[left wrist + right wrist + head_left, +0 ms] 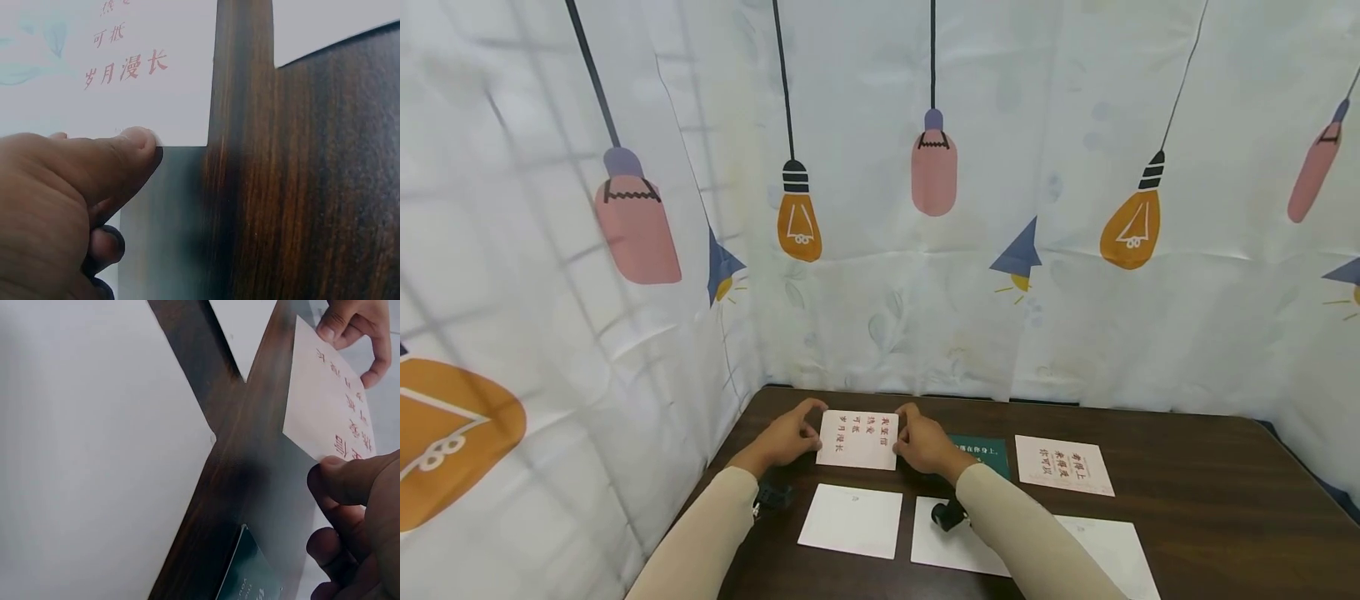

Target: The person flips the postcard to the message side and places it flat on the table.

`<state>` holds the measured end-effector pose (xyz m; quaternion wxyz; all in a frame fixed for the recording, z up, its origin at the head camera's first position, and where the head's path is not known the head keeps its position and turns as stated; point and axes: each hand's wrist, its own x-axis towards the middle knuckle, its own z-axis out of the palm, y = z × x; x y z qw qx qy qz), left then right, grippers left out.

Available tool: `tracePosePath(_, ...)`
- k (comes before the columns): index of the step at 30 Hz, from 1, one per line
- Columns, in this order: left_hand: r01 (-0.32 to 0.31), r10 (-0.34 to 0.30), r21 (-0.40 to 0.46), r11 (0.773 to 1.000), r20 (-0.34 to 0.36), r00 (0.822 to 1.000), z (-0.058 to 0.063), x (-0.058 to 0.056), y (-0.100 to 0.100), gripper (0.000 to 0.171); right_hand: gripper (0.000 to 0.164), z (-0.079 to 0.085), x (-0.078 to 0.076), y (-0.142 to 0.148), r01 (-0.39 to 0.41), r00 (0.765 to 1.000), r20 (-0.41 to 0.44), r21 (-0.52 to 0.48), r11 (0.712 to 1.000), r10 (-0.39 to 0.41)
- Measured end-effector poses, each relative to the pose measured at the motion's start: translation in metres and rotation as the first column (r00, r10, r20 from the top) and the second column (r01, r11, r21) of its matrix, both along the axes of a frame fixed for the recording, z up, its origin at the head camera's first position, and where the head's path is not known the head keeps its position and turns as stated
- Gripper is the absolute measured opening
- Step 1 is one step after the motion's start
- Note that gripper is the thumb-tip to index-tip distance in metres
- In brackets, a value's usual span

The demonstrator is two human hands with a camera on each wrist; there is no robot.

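Observation:
A pale card point(846, 454) with red Chinese writing is held between both hands near the table's far edge. My left hand point(786, 435) pinches its left side; in the left wrist view the thumb of that hand point(56, 175) lies over the card's edge point(169, 106). The right hand point(927, 442) pinches the opposite side. In the right wrist view the card point(319, 394) tilts above the table, with the right thumb and finger point(356, 481) at its near corner. A dark green card point(988, 454) is partly hidden behind the right hand.
On the dark wooden table point(1210, 500) another card with red writing point(1063, 467) lies to the right. Closer to me are white cards: a left one point(850, 523), a middle one point(951, 546) partly under the right forearm, and a right one point(1116, 550). A patterned curtain point(880, 325) hangs behind.

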<state>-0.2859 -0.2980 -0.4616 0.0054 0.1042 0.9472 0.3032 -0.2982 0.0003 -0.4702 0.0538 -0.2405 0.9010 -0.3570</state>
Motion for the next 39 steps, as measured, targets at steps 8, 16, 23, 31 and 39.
tracePosePath(8,-0.016,0.014,0.061,0.998,0.033,0.999,0.003,0.006,0.001,0.065,0.056,-0.002,-0.002,0.005,-0.004,0.999,0.032,-0.054,0.999,0.006)
tracePosePath(16,0.005,-0.007,0.102,0.995,0.019,1.000,0.002,0.006,0.001,0.048,0.029,0.000,-0.001,0.012,-0.017,1.000,0.005,-0.061,0.998,0.017)
tracePosePath(23,0.095,-0.088,0.133,0.987,-0.058,0.994,0.004,0.007,0.001,0.012,0.005,0.000,-0.001,0.017,-0.056,0.998,-0.016,-0.072,0.996,0.055)
tracePosePath(31,0.098,-0.091,0.118,0.988,-0.058,0.994,0.006,0.008,0.003,0.010,0.009,0.001,-0.002,0.020,-0.063,0.998,-0.006,-0.074,0.995,0.063)
tracePosePath(39,0.131,-0.125,0.117,0.984,-0.056,0.991,0.007,0.008,0.007,0.011,0.014,0.004,0.001,0.024,-0.057,0.998,0.018,-0.097,0.994,0.059)
